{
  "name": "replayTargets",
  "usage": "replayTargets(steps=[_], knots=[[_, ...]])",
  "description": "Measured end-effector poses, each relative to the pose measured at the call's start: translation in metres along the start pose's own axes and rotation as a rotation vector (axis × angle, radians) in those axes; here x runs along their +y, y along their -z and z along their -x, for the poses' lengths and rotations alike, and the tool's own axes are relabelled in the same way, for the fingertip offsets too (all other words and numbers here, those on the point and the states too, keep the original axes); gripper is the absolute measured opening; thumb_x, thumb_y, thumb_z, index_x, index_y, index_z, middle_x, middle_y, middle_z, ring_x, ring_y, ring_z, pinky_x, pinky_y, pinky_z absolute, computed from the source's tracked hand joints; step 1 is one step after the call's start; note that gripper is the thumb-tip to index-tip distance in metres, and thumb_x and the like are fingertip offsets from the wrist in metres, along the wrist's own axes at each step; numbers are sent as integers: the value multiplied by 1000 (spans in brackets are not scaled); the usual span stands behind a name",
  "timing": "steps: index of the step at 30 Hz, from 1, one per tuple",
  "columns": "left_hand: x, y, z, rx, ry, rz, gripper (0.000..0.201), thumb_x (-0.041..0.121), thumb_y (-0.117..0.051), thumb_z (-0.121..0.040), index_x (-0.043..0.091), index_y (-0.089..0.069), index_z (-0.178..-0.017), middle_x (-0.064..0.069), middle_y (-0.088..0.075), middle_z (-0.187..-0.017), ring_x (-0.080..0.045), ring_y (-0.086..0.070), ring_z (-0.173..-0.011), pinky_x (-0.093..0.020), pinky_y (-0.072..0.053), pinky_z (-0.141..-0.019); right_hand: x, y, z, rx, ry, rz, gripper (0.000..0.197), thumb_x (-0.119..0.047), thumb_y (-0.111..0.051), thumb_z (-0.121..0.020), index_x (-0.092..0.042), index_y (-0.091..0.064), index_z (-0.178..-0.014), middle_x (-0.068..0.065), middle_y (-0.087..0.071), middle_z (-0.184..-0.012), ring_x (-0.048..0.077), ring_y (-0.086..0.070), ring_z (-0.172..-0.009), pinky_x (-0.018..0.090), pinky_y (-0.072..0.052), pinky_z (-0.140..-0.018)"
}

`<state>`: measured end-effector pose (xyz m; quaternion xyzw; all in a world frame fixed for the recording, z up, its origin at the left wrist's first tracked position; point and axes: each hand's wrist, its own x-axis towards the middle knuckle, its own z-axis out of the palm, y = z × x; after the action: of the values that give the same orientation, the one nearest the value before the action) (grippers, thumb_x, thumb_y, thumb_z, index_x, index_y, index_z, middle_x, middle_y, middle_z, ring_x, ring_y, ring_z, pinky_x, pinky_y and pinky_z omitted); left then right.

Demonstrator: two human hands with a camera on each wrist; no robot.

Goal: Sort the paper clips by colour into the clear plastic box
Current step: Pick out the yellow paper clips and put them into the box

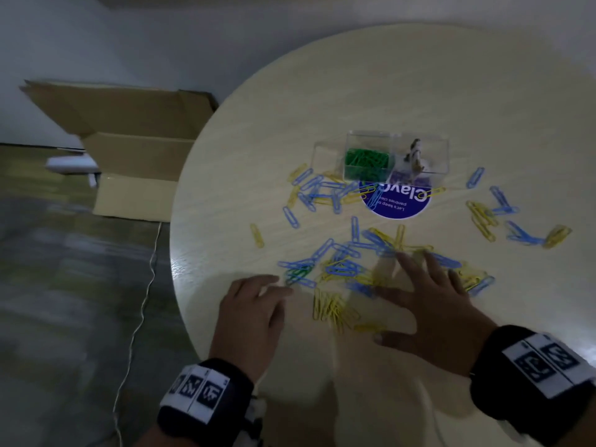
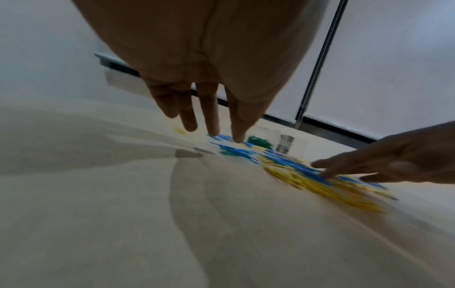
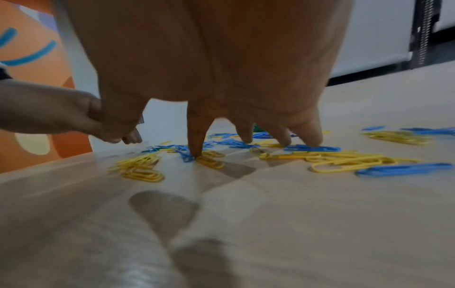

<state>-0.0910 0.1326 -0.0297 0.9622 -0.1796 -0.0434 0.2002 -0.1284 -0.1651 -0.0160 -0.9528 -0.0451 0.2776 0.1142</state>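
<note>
Blue and yellow paper clips (image 1: 342,262) lie scattered over the round table (image 1: 354,91), with a few green ones (image 1: 298,272) among them. The clear plastic box (image 1: 396,159) stands further back; its left compartment holds green clips (image 1: 366,162). My left hand (image 1: 254,304) hovers over the table with straight fingers (image 2: 211,117) at the left edge of the pile. My right hand (image 1: 432,301) is spread flat, its fingertips (image 3: 197,150) pressing on blue and yellow clips (image 3: 209,159). A bunch of yellow clips (image 1: 332,308) lies between the hands.
A round blue sticker (image 1: 398,201) lies on the table just in front of the box. A cardboard box (image 1: 135,150) stands on the floor to the left, and a white cable (image 1: 138,317) runs down beside the table edge.
</note>
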Motion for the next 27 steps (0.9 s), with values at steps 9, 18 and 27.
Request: replayTargets(steps=[9,18,27], knots=[[-11,-2,-49,-93,-82,-230,45,23,-57,-80,34,-59,-124,21,-55,-131,-20,-48,-117,-35,-45,-85,-49,-16,-27,58,317,124,77,-84,-29,-73,-45,-34,-139,2,-18,-158,38,-7,-145,59,-20,-111],[-14,-8,-42,-43,-121,-123,28,27,-55,-84,32,-68,-108,16,-64,-109,-21,-53,-97,-39,-48,-81,-39,-3,-28,171,44,28,76,-87,-30,-68,-38,-58,-118,3,-35,-149,38,-15,-143,58,-15,-114],[-16,0,-46,52,-21,-160,24,40,-52,-89,30,-71,-99,17,-70,-99,-20,-53,-92,-34,-43,-77,-34,-4,-41,271,-169,-30,75,-85,-28,-68,-32,-54,-114,11,-32,-149,38,-20,-140,55,-18,-113]])
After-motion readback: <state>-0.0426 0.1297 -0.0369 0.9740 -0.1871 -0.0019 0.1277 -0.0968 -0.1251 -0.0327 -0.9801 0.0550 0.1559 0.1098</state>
